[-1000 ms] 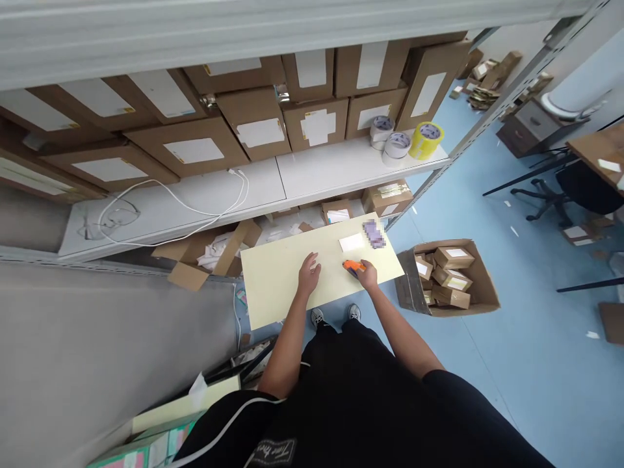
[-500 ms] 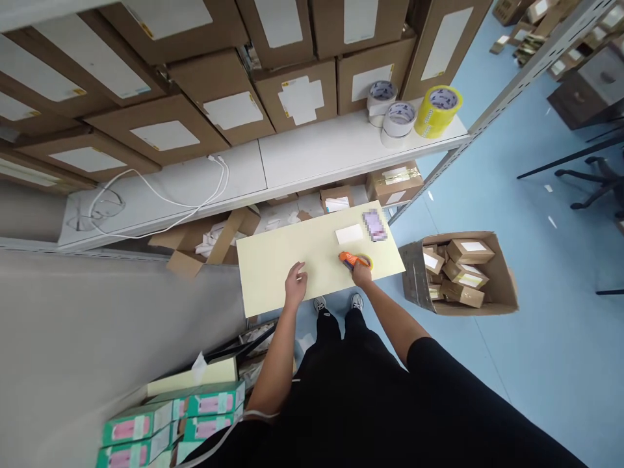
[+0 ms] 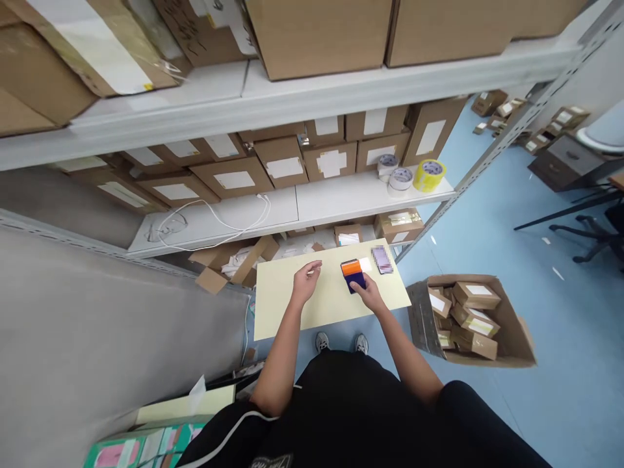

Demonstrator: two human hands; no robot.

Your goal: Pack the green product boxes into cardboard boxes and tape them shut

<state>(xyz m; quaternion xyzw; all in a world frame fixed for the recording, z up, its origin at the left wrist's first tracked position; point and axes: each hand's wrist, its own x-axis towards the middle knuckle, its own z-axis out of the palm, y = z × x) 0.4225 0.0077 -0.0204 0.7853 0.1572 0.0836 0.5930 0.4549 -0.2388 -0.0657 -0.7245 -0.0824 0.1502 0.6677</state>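
My right hand [image 3: 370,296] grips an orange and dark blue tape dispenser [image 3: 353,275] above the pale yellow tabletop [image 3: 277,302]. Just beyond the dispenser lies a small white card [image 3: 365,264], partly covered by it. A phone-like purple item [image 3: 382,259], blurred out, rests near the right end of the tabletop. To the left, my left hand [image 3: 306,284] hovers over the tabletop, fingers stretched out and nothing in them.
Behind the tabletop, a metal shelf [image 3: 331,200] bears cardboard boxes, a white cable [image 3: 219,224], white tape rolls [image 3: 400,179] and a yellow roll [image 3: 429,175]. A large carton [image 3: 524,341] of small boxes stands at right. An opened box [image 3: 213,281] sits on the lower shelf.
My view has tilted up, bringing a higher shelf into sight. The right hand has turned the tape dispenser, so its orange part now points away and its blue part faces me.
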